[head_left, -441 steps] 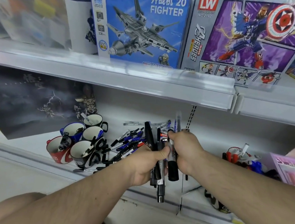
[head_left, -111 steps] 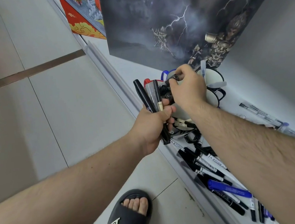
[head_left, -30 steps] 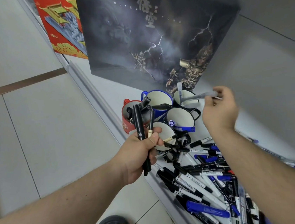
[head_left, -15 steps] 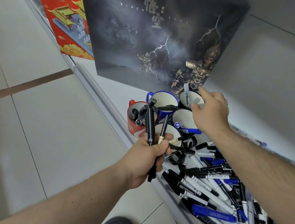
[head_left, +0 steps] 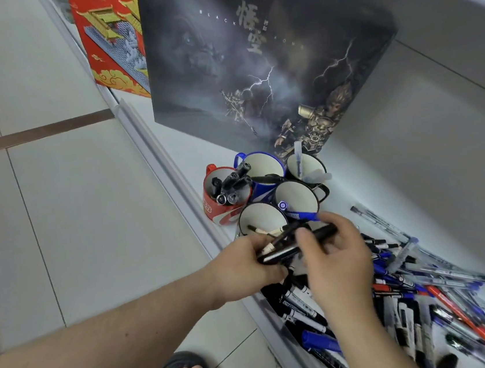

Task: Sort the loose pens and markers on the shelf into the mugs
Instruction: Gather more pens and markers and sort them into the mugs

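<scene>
Two hands meeting on a couple of black markers just over the shelf lip. Left hand curled round their near ends, thumb on top; right hand pinching the far end of the thick one with thumb and forefinger, other fingers loosely bent, a bit blurred. Both forearms reaching in from the bottom of the view, almost crossing.

Tight in front: five mugs clustered right beyond the knuckles. Red mug packed with black markers, blue mug behind it, black-rimmed mug with one clear pen standing up, another with a blue marker laid across the rim, nearest one with a thin pen inside.

Loose pile of pens sprawled under and right of the right wrist, black, blue, red. Dark poster box leaning behind the mugs, open tiled floor left.
</scene>
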`<state>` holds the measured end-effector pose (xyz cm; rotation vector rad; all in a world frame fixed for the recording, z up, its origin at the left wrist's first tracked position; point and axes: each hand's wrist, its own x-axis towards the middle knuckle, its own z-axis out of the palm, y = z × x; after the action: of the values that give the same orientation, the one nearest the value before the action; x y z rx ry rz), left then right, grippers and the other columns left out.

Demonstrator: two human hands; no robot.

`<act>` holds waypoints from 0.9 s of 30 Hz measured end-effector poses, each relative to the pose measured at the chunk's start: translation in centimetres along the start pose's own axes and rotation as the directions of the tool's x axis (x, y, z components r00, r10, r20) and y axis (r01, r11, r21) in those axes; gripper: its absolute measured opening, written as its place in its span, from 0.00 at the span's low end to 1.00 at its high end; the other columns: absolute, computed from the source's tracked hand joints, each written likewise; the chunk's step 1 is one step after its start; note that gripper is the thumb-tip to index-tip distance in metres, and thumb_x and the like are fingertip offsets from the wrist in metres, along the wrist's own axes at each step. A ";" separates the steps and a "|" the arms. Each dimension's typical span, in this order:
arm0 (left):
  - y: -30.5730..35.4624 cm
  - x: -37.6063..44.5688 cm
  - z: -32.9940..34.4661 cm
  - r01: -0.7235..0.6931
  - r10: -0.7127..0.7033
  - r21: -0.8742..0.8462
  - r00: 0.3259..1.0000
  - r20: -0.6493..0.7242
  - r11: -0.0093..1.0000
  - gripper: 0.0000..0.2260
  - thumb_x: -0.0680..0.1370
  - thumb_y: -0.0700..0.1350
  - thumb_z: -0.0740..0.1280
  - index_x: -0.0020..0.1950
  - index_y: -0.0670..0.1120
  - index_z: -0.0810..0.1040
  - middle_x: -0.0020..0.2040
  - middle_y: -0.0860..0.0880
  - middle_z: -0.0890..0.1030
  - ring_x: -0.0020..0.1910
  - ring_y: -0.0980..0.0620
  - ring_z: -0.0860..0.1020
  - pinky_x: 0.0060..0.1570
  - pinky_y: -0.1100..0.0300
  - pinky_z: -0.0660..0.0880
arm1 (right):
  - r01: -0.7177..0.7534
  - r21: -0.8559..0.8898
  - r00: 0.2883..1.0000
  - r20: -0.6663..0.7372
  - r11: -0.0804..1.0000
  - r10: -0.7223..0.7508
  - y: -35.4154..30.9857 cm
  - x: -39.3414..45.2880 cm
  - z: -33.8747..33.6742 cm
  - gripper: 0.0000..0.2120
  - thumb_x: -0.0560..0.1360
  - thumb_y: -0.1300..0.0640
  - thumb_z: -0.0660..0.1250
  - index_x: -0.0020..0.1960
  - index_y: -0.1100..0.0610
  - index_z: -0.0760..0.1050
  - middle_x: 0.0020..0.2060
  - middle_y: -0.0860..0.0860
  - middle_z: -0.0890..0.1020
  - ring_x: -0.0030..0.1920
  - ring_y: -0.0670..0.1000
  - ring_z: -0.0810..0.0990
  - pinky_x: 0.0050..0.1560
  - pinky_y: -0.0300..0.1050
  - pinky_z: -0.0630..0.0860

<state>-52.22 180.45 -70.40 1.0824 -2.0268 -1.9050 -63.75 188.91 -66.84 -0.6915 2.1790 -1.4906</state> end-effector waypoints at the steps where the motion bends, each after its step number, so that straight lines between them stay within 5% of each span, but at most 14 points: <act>1: 0.0 0.0 -0.2 0.035 -0.038 -0.133 0.999 -0.021 0.991 0.06 0.74 0.41 0.72 0.47 0.49 0.78 0.36 0.55 0.76 0.33 0.60 0.73 0.34 0.69 0.68 | -0.014 0.093 0.998 -0.062 0.996 0.020 -0.1 0.2 -0.7 0.14 0.73 0.61 0.72 0.53 0.45 0.76 0.37 0.44 0.85 0.38 0.48 0.84 0.44 0.45 0.81; 5: 0.1 0.5 -1.0 0.064 -0.151 -0.522 0.980 -0.126 0.850 0.14 0.76 0.53 0.66 0.50 0.42 0.78 0.31 0.52 0.72 0.29 0.53 0.65 0.31 0.61 0.61 | 0.017 0.312 0.960 -0.272 0.950 0.072 -0.5 2.7 -2.4 0.15 0.78 0.64 0.67 0.63 0.55 0.75 0.33 0.45 0.84 0.36 0.48 0.84 0.43 0.39 0.82; 8: 0.5 0.8 -1.4 0.016 -0.195 -0.701 0.965 -0.175 0.713 0.15 0.83 0.46 0.55 0.58 0.41 0.78 0.32 0.51 0.73 0.28 0.52 0.65 0.31 0.59 0.61 | 0.074 0.278 0.955 -0.298 0.958 0.013 -0.8 4.4 -2.0 0.15 0.80 0.64 0.64 0.66 0.58 0.75 0.38 0.41 0.85 0.43 0.50 0.85 0.51 0.42 0.82; 11: 0.7 0.7 -1.5 -0.004 -0.201 -0.754 0.963 -0.180 0.657 0.14 0.84 0.41 0.54 0.60 0.41 0.78 0.32 0.51 0.75 0.29 0.53 0.67 0.32 0.59 0.63 | 0.164 0.211 0.954 -0.283 0.964 -0.101 -1.5 6.2 -0.7 0.16 0.80 0.64 0.63 0.68 0.60 0.74 0.49 0.45 0.84 0.43 0.46 0.85 0.54 0.42 0.81; 16: 0.4 0.8 -1.5 0.005 -0.190 -0.771 0.970 -0.151 0.637 0.14 0.83 0.37 0.55 0.59 0.42 0.79 0.34 0.51 0.76 0.31 0.53 0.70 0.34 0.61 0.66 | 0.225 -0.005 0.965 -0.138 0.974 -0.223 -1.2 9.1 2.3 0.15 0.78 0.61 0.66 0.63 0.53 0.79 0.53 0.44 0.84 0.53 0.47 0.83 0.61 0.49 0.78; 21: 0.3 0.8 -1.5 -0.001 -0.202 -0.786 0.966 -0.161 0.619 0.13 0.82 0.35 0.56 0.58 0.42 0.80 0.37 0.50 0.78 0.31 0.54 0.72 0.36 0.61 0.70 | 0.232 -0.216 0.970 -0.018 0.948 -0.241 -0.9 11.0 5.0 0.11 0.77 0.61 0.64 0.54 0.52 0.83 0.39 0.40 0.80 0.44 0.50 0.79 0.51 0.43 0.76; 24: 0.2 0.6 -1.5 -0.007 -0.196 -0.761 0.965 -0.176 0.648 0.13 0.82 0.35 0.58 0.57 0.44 0.81 0.38 0.50 0.79 0.32 0.54 0.73 0.36 0.59 0.70 | 0.243 -0.376 0.970 0.112 0.894 -0.216 0.0 12.0 6.8 0.13 0.79 0.57 0.63 0.60 0.50 0.81 0.44 0.47 0.81 0.46 0.50 0.77 0.46 0.38 0.70; 27: 0.0 0.4 -1.6 -0.017 -0.183 -0.714 0.962 -0.202 0.700 0.13 0.82 0.36 0.60 0.57 0.48 0.82 0.40 0.51 0.80 0.33 0.55 0.74 0.36 0.60 0.71 | 0.340 -0.592 0.934 0.304 0.731 -0.189 0.9 13.1 7.8 0.15 0.81 0.53 0.59 0.64 0.47 0.77 0.48 0.51 0.81 0.56 0.57 0.77 0.58 0.50 0.71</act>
<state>-51.63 178.93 -70.23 1.1134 -0.9344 -2.1510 -69.70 175.50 -71.09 -1.3768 2.4705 -0.6768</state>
